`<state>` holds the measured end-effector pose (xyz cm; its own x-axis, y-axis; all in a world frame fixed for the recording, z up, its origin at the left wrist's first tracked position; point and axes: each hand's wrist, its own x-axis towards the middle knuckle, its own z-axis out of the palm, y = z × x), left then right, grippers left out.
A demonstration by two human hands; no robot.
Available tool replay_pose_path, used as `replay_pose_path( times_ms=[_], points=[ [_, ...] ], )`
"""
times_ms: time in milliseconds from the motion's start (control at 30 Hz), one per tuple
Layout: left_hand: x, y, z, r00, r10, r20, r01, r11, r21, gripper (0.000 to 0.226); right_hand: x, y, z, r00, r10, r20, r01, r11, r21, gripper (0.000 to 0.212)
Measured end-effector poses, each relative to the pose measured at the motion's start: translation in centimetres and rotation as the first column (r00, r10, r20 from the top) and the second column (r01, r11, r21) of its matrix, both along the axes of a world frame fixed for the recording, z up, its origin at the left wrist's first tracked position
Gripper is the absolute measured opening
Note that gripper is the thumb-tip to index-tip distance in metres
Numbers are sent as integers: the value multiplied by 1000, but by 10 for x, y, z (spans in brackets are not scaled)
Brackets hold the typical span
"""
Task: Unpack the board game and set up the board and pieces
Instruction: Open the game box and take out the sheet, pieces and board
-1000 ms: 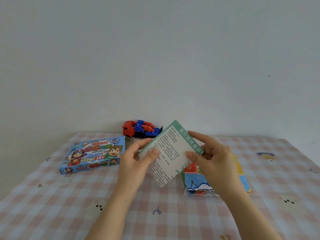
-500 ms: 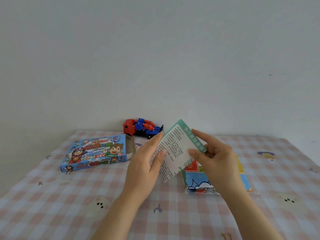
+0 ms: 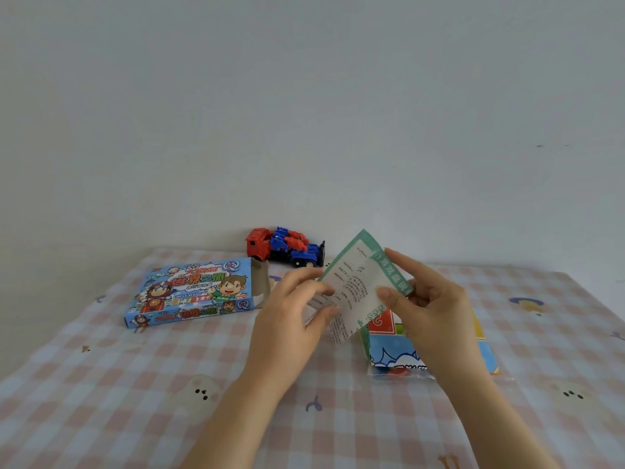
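Both hands hold a folded white instruction sheet [image 3: 355, 292] with a green border, raised above the table at centre. My left hand [image 3: 294, 319] pinches its left flap, which is peeling away and blurred. My right hand [image 3: 429, 306] pinches the right edge between thumb and fingers. Under my right hand lies a clear plastic bag with the folded colourful game board [image 3: 392, 353] in it. The blue game box [image 3: 192, 292] lies at the left with its right end flap open.
A red and blue toy truck [image 3: 284, 247] stands at the back of the table against the white wall. A pink checked cloth [image 3: 135, 384] covers the table.
The sheet has turned more edge-on and risen slightly. My left hand has shifted from flat behind it to pulling one flap apart from the rest.
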<state>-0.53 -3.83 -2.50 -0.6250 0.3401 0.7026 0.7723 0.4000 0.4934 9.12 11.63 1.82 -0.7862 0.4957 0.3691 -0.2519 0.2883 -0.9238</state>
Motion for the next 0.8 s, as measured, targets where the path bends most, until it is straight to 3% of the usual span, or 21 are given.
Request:
replay_pose_path(
  times_ms=[133,200,333,433,500,600,667,733,800],
  points=[
    [-1,-5,7,979,169,-113,-163,985,63,16,0,0,0,999,36,-11,-36,999,-2,44],
    [2,-7,11,978,166,-127,-152,982,113,20,-2,0,0,999,41,-11,-42,999,-19,47],
    [13,-10,19,993,19,114,-54,950,309,11,0,-1,1,1000,13,-28,-12,999,35,63],
    [13,-12,29,953,-127,275,-38,851,524,6,1,0,2,999,31,-33,-30,999,45,65],
    [7,-16,33,839,-343,422,-47,727,685,9,1,1,2,998,63,-30,-63,998,-7,57],
    [5,-23,36,421,-782,459,-20,498,867,22,0,3,1,982,191,15,-187,974,-126,63],
    [6,-26,35,262,-867,425,94,461,882,24,-4,1,0,955,296,16,-284,928,-239,82],
    [4,-25,29,218,-875,432,186,472,862,47,-7,1,-1,916,401,-18,-378,845,-379,98],
    [1,-22,25,273,-832,483,185,538,822,53,-8,2,-2,874,479,-80,-460,764,-452,98]
  ],
)
